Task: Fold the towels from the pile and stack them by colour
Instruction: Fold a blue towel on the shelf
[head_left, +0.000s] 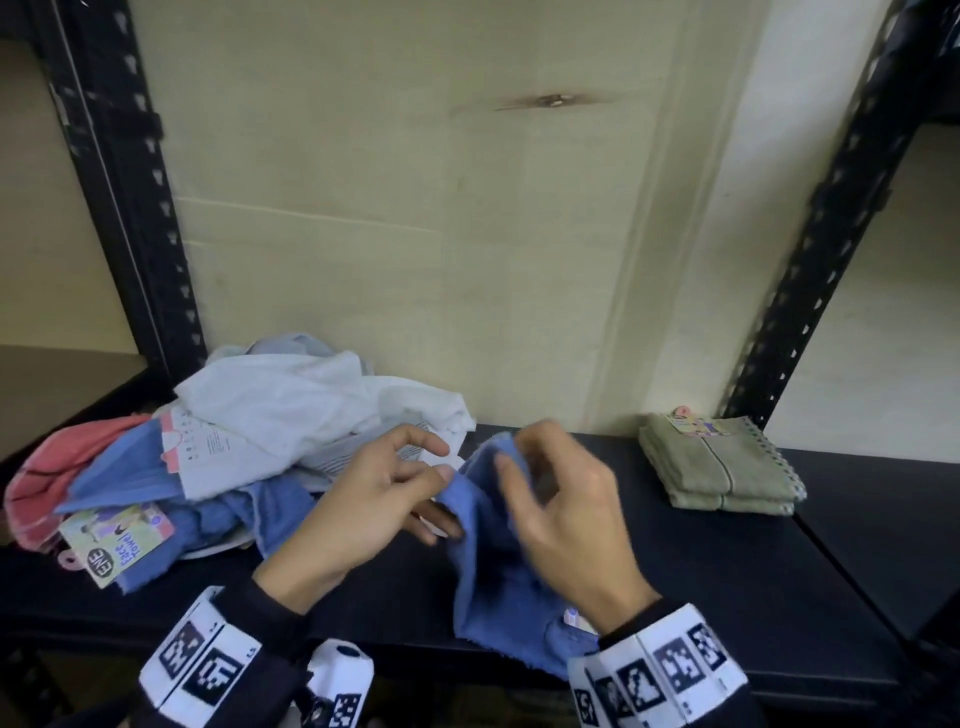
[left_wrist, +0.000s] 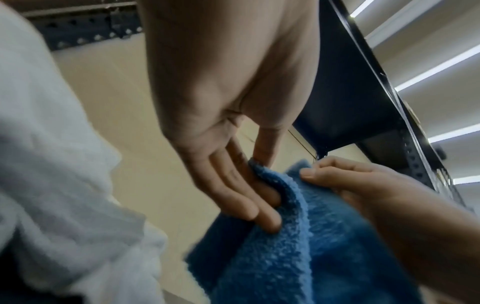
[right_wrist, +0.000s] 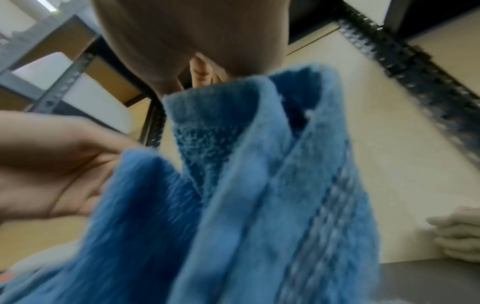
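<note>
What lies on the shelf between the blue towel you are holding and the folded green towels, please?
Nothing: in the head view, the dark shelf is bare between the blue towel and the folded green towels.

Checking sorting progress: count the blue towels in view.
3: one blue towel held in both hands, two in the pile at left; more may be buried.

black shelf (head_left: 727, 571), slotted black uprights (head_left: 810, 249), beige wall (head_left: 415, 208)

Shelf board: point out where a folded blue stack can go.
Bare dark shelf lies between the held blue towel and the folded green towels, and in front of those. The left end is crowded by the unfolded pile.
</note>
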